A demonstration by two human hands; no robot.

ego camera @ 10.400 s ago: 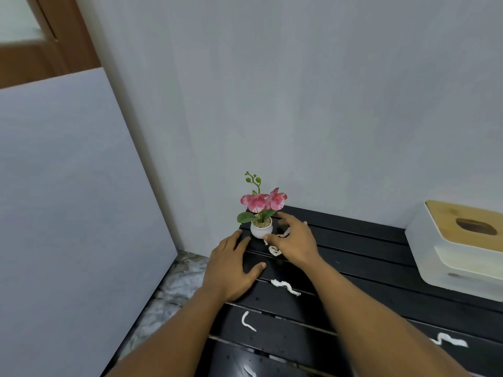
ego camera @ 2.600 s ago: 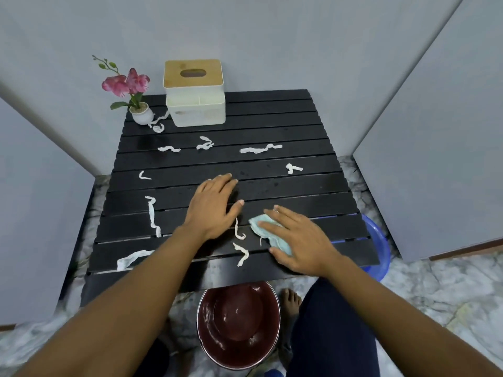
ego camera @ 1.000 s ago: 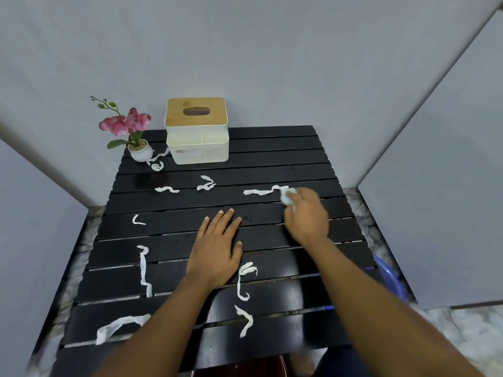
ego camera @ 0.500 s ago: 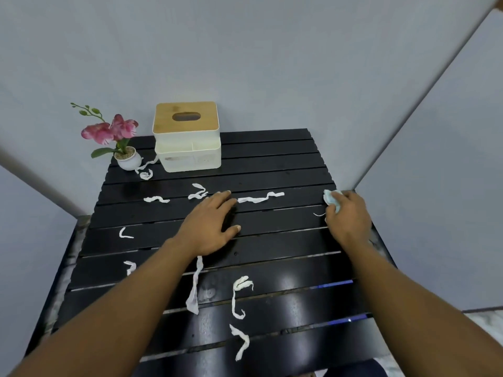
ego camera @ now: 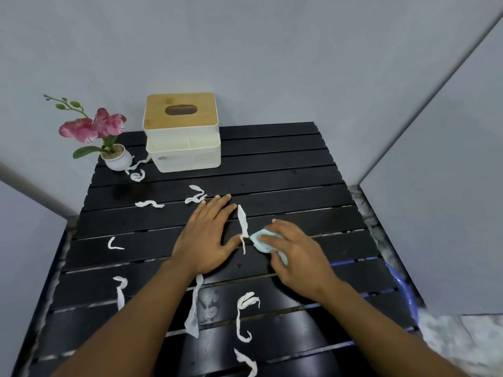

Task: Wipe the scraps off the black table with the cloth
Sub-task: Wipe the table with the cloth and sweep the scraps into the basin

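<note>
My left hand lies flat, open, on the black table. Mid-table, my right hand holds the bunched pale-blue cloth, fingers seemingly curled over it. I should press evenly and sweep the paper strip just beside it toward me.

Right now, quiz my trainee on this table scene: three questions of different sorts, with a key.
1. Which hand holds the cloth on the black table?
2. True or false: the flower pot stands left of the tissue box.
3. The scrap nearest the cloth lies: A) between the left hand and the cloth, B) beside the pot, C) on the floor.
Key: 1 right hand; 2 true; 3 A.
</note>
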